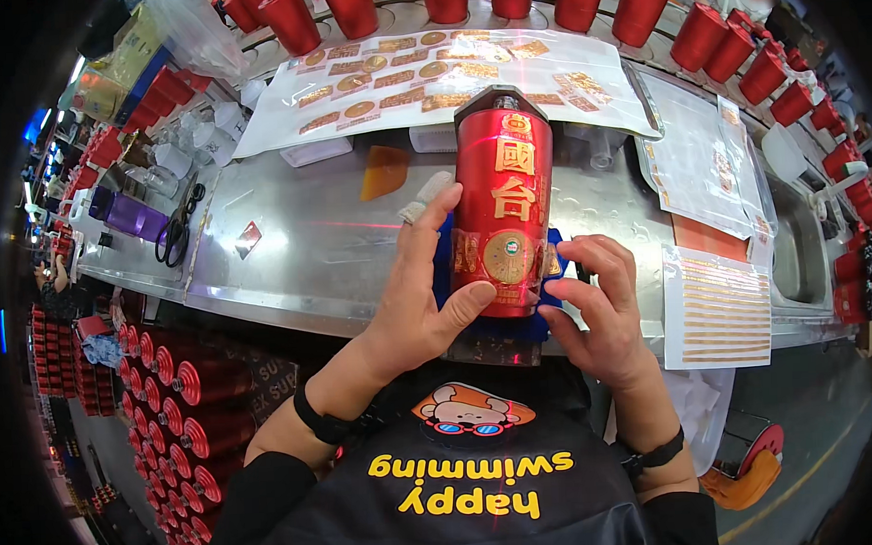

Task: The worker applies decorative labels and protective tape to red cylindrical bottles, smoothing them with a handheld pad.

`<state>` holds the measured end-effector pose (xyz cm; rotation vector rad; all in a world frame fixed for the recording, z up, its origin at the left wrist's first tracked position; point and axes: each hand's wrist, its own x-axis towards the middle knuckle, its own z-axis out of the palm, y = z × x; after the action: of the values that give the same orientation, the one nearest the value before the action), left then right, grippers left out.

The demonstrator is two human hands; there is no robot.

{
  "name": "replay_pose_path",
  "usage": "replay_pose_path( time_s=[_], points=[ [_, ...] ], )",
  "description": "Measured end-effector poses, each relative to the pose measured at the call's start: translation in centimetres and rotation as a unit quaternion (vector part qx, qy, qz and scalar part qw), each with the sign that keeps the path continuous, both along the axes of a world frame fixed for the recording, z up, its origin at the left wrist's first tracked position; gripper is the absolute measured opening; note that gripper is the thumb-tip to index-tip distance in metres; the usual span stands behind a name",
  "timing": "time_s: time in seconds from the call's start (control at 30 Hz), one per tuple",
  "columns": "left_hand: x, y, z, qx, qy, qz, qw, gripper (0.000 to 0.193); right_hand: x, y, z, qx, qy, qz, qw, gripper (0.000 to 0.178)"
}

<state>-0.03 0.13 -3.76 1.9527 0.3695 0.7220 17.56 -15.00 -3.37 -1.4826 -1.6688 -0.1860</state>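
A red bottle (498,165) with gold characters and a round gold emblem lies tilted back on a blue holder (445,258). Along its left side my left hand (413,292) is closed on it, thumb across the lower front. A whitish wrap (426,198) covers one of that hand's fingertips. Bent and apart, the fingers of my right hand (601,310) are at the bottle's lower right edge, by a clear film with gold print (554,261). Whether they touch the film I cannot tell.
Behind the bottle lies a white sheet (391,77) of gold decals. A sheet of gold strips (716,311) hangs over the front edge at right. Scissors (177,229) and a purple bottle (131,216) are at left. Red bottles (350,11) line the back; more (177,416) stand lower left.
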Motion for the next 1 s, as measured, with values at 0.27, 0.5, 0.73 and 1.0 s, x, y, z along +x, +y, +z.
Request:
replay_pose_path(
  time_s=[0.27, 0.5, 0.73, 1.0],
  points=[
    [0.1, -0.2, 0.2, 0.052, 0.000, 0.017, 0.999, 0.076, -0.4, 0.7, 0.2, 0.015, -0.022, 0.014, 1.000, 0.037],
    [0.3, -0.6, 0.7, 0.128, 0.011, 0.027, 0.991, 0.074, -0.5, 0.2, -0.1, 0.050, -0.039, 0.005, 0.998, 0.034],
    [0.4, -0.8, 1.0, 0.130, 0.027, 0.026, 0.991, 0.073, 0.2, -0.7, -0.7, 0.031, -0.047, -0.020, 0.998, 0.031],
    [0.4, 0.1, -0.3, -0.047, -0.024, 0.010, 0.999, 0.061, 0.2, -0.4, -0.1, 0.010, -0.058, 0.016, 0.998, 0.042]
  ],
)
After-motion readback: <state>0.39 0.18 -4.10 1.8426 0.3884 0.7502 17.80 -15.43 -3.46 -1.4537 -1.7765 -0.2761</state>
